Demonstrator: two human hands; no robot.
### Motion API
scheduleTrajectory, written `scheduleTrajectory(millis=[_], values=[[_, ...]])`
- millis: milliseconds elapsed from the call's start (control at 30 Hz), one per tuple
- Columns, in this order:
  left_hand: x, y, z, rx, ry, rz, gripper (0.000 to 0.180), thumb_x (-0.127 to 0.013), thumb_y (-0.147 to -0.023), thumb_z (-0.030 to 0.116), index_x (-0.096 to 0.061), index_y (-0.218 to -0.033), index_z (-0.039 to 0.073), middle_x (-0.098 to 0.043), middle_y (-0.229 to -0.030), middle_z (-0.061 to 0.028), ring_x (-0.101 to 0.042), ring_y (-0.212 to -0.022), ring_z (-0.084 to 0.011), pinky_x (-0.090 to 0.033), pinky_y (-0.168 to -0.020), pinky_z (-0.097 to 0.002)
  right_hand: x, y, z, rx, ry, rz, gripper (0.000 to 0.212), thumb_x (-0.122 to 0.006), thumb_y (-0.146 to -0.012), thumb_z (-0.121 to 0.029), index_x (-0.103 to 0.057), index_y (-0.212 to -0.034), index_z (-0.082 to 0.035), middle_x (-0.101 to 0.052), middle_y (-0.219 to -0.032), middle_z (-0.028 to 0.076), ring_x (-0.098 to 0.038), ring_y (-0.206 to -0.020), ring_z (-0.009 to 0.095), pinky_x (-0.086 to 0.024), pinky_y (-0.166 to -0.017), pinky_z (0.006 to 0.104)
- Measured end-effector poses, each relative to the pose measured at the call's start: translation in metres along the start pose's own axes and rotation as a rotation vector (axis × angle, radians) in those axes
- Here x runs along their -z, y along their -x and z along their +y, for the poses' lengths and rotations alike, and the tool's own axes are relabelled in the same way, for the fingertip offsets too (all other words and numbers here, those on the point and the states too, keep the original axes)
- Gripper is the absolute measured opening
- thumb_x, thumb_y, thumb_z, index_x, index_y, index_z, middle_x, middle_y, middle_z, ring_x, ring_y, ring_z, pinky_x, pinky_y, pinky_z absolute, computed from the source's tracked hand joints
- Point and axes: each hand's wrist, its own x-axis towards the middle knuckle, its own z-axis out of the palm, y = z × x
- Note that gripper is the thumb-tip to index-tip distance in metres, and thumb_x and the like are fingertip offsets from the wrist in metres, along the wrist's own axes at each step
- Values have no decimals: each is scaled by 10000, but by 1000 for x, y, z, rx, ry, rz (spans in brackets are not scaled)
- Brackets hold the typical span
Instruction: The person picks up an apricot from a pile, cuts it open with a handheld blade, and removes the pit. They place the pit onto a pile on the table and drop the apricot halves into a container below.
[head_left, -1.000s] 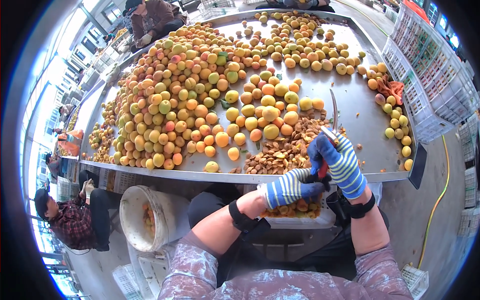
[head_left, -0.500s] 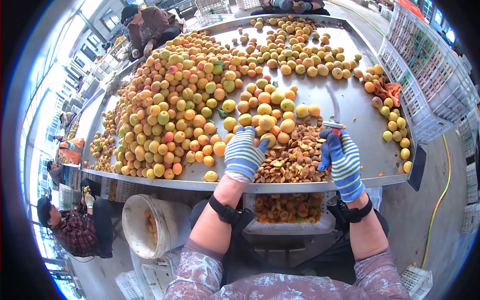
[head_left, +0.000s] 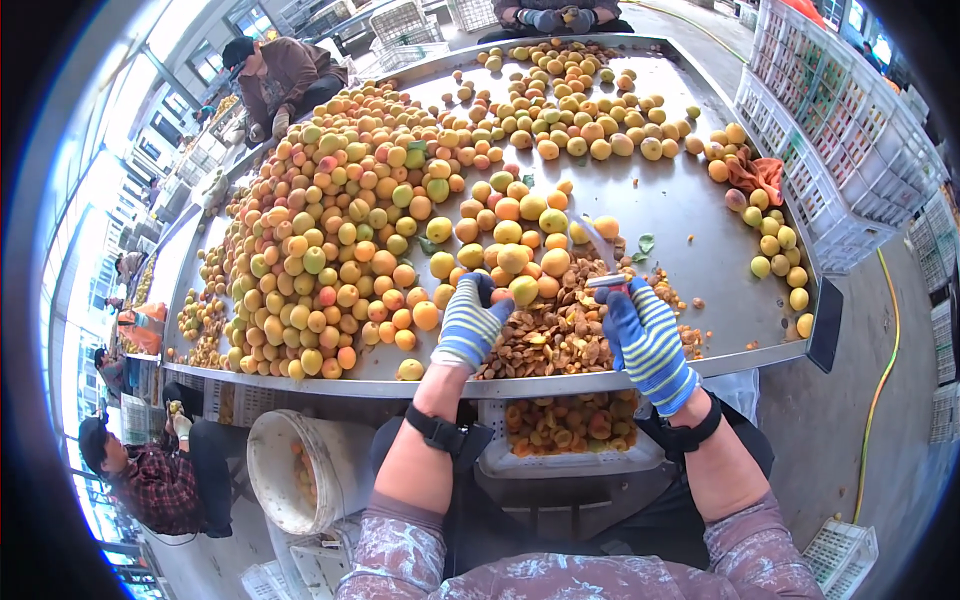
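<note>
"What do the containers hold?"
"The white tray [head_left: 572, 464] under the bench [head_left: 690, 215] edge is filled with opened fruit [head_left: 570, 422]. The white bucket [head_left: 347, 460], left of it, has some orange pieces low inside."
"And the hands?"
"The right hand [head_left: 650, 345] is closed round a knife [head_left: 606, 282], blade above the bench. The left hand [head_left: 472, 325] is half curled at a yellow-green fruit [head_left: 523, 290] beside the heaped pits [head_left: 555, 338]; I can't tell whether it grips it."
</note>
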Motion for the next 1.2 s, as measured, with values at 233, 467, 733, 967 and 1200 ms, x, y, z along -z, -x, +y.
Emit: scheduleTrajectory(millis=[233, 467, 733, 967, 1200], values=[[6, 24, 42, 349, 1527, -316, 327, -605, -917, 177, -555, -1204, 31, -621, -1134, -145, -640, -1009, -250, -570, -818, -337, -13, 6, -5, -52, -41, -133, 232, -558, -970, -228, -585, -940, 1, -590, -703, 122, -542, -604, 211, -446, -573, 334], [-5, 36, 69, 423, 1542, -391, 390, -643, -880, 158, -537, -1239, 51, -611, -1106, -86, -625, -961, -169, -538, -827, -287, -19, 8, 9, 32, 147, -100, 248, -552, -965, -231, -593, -959, 13, -627, -772, 189, -609, -688, 336, -465, -599, 392], [-25, 41, 60, 306, 1515, -524, 373, -607, -847, 156, -510, -1189, 45, -590, -1070, -84, -595, -1018, -192, -494, -903, -315, -23, 10, 6, 305, 454, 37, 246, -546, -960, -230, -572, -914, 11, -620, -719, 211, -619, -658, 388, -469, -540, 426], [-33, 52, 73, 226, 1269, -354, 330, -593, -860, 143, -501, -1168, 67, -573, -1010, -39, -566, -893, -120, -474, -752, -232, -18, 15, -5, 160, 577, -49, 187, -538, -951, -155, -580, -969, 27, -623, -746, 239, -623, -694, 400, -467, -561, 426], [-42, 61, 88, 198, 940, -242, 300, -495, -907, 84, -451, -1203, 103, -497, -1029, 11, -462, -839, -41, -407, -720, -185, -18, 14, 8, 149, 557, -15, 207, -517, -965, -210, -549, -985, -6, -625, -711, 220, -626, -677, 398, -480, -553, 455]])
